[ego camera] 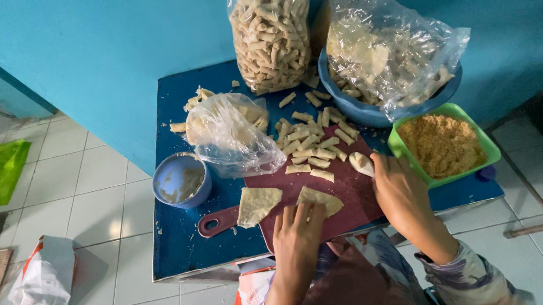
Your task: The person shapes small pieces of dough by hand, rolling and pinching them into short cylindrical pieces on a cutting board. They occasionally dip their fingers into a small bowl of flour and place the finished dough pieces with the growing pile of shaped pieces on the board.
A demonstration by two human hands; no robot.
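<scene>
Now L hand (297,234) flat, fingers spread on wrapper (320,200); R hand (398,189) pinching roll (361,162) over cutting board (350,198), table (181,249).

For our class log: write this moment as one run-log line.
left hand: on wrapper | right hand: holding roll | board: cut rolls

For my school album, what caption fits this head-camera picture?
Left hand presses a wrapper on the maroon cutting board; right hand holds a rolled piece.

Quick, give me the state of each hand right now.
Left hand: open, fingers flat on a wrapper sheet on the cutting board.
Right hand: closed on a small roll.
</scene>
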